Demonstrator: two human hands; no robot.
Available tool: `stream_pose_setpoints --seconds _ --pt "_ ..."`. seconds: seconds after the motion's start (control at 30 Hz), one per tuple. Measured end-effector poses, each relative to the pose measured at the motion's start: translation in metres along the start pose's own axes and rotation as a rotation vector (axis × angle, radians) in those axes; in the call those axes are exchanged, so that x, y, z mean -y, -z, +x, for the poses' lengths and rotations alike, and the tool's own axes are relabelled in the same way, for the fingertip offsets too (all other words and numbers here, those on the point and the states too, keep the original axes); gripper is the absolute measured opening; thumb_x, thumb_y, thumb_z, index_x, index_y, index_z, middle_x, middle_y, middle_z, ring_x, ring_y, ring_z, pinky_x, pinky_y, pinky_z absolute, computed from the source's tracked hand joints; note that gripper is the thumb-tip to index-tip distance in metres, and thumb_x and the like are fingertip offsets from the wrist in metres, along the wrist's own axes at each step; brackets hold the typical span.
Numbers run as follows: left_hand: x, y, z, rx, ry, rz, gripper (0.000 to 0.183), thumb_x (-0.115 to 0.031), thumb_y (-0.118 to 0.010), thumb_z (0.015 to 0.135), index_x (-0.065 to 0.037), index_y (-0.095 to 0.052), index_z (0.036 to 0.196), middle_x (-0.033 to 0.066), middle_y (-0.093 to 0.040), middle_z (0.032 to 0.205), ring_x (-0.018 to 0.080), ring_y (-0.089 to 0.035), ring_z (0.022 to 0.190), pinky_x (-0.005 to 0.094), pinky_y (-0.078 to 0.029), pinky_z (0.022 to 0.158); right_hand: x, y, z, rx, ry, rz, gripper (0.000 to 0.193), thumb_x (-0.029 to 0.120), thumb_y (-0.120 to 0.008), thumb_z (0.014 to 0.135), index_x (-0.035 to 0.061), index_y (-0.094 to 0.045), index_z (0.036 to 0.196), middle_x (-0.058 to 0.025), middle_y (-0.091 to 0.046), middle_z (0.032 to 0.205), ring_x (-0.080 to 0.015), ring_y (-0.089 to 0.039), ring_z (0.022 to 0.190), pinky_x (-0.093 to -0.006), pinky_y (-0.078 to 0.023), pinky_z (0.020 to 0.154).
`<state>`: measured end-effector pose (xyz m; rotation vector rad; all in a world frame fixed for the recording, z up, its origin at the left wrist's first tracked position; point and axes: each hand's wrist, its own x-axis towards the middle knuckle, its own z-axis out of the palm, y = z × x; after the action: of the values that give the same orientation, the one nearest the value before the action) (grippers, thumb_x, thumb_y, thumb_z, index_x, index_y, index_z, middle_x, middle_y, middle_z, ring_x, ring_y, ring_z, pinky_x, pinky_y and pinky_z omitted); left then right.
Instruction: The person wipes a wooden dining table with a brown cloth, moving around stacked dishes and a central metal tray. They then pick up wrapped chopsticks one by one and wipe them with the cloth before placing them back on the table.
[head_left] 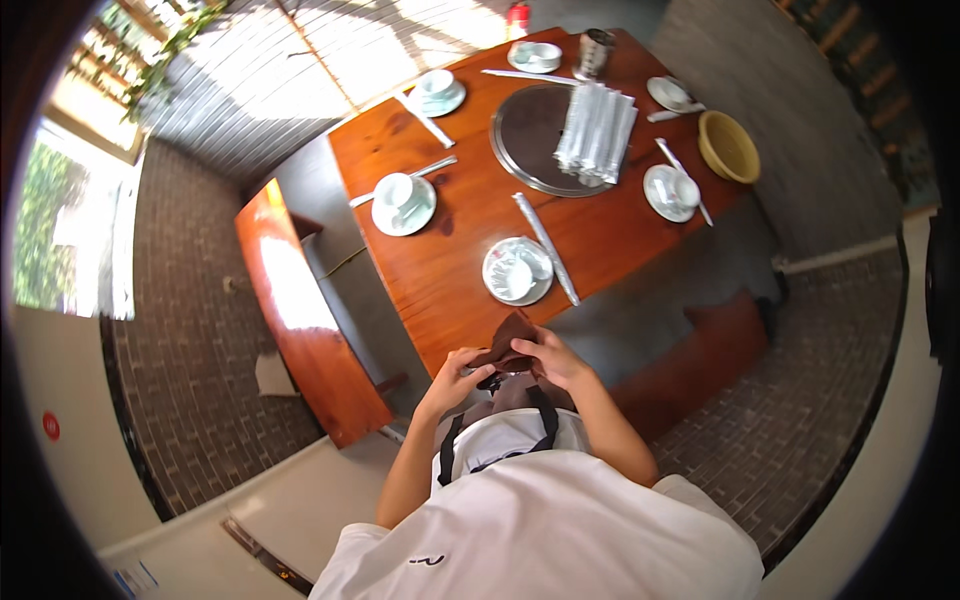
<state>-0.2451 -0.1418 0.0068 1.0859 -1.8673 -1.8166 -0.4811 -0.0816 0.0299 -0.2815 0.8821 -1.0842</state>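
Note:
Close to my body, at the table's near edge, both hands grip a folded dark brown cloth (pixel 514 336). My left hand (pixel 456 380) pinches its left side, and my right hand (pixel 553 358) has its fingers closed on the right side. The lower part of the cloth merges with the dark apron (pixel 515 393), so its full shape is hidden. Just beyond the cloth is a white plate (pixel 492 286) carrying small crockery that looks wrapped in clear film. Beside it lies a long narrow wrapped packet (pixel 546 250).
More place settings ring the wooden table (pixel 460 270). A bundle of silvery wrapped packets (pixel 598 130) lies across a dark round inset (pixel 525 140). A metal canister (pixel 594 54) stands behind it; a yellow basin (pixel 730 147) sits right. Benches flank the table, one glossy at left (pixel 310 320).

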Motion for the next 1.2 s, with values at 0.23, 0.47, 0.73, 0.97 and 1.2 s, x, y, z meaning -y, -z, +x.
stream_pose_setpoints --seconds 0.23,0.47,0.73,0.97,1.2 --pt "-0.057 -0.051 0.047 0.278 0.145 -0.253 0.038 -0.031 -0.061 0.106 0.004 -0.070 0.114 0.0011 -0.067 0.093 0.0096 -0.058 0.085 0.0274 -0.051 0.080 -0.004 0.037 -0.080 -0.200 0.249 0.038 0.063 0.011 -0.076 0.091 0.0104 -0.045 0.146 -0.0050 -0.059 0.134 -0.0180 -0.061 0.120 -0.0370 -0.054 0.094" --pt "-0.088 -0.083 0.086 0.271 -0.071 -0.100 0.040 -0.021 -0.081 0.088 0.005 -0.065 0.114 0.0088 -0.069 0.093 0.0162 -0.062 0.085 0.0328 -0.053 0.079 0.038 0.059 -0.070 -0.307 0.410 0.206 0.056 0.010 -0.065 0.099 0.0104 -0.042 0.150 -0.0045 -0.056 0.140 -0.0198 -0.057 0.125 -0.0406 -0.051 0.100" --pt "-0.085 -0.147 0.156 0.066 0.097 -0.178 0.030 -0.023 -0.071 0.099 0.004 -0.064 0.110 0.0020 -0.066 0.092 0.0082 -0.059 0.090 0.0278 -0.051 0.079 0.095 0.157 -0.022 -0.317 0.179 0.167 0.051 -0.003 -0.056 0.094 0.0066 -0.051 0.143 -0.0094 -0.061 0.133 -0.0232 -0.065 0.114 -0.0386 -0.056 0.096" --pt "-0.079 -0.210 0.233 -0.283 0.339 -0.539 0.025 -0.025 -0.060 0.106 -0.002 -0.068 0.104 -0.0071 -0.060 0.086 0.0037 -0.051 0.076 0.0216 -0.041 0.068 0.158 0.282 0.016 -0.194 -0.028 0.109 0.061 -0.005 -0.049 0.086 0.0059 -0.051 0.146 -0.0080 -0.059 0.137 -0.0236 -0.059 0.123 -0.0391 -0.050 0.105" --pt "-0.151 -0.254 0.253 -0.338 -0.069 0.153 0.024 -0.010 -0.063 0.099 0.005 -0.064 0.118 0.0157 -0.058 0.117 0.0301 -0.063 0.101 0.0347 -0.051 0.089 0.231 0.300 0.033 -0.027 -0.076 -0.023 0.046 0.009 -0.067 0.094 0.0075 -0.057 0.139 -0.0042 -0.065 0.126 -0.0208 -0.062 0.118 -0.0367 -0.050 0.104"
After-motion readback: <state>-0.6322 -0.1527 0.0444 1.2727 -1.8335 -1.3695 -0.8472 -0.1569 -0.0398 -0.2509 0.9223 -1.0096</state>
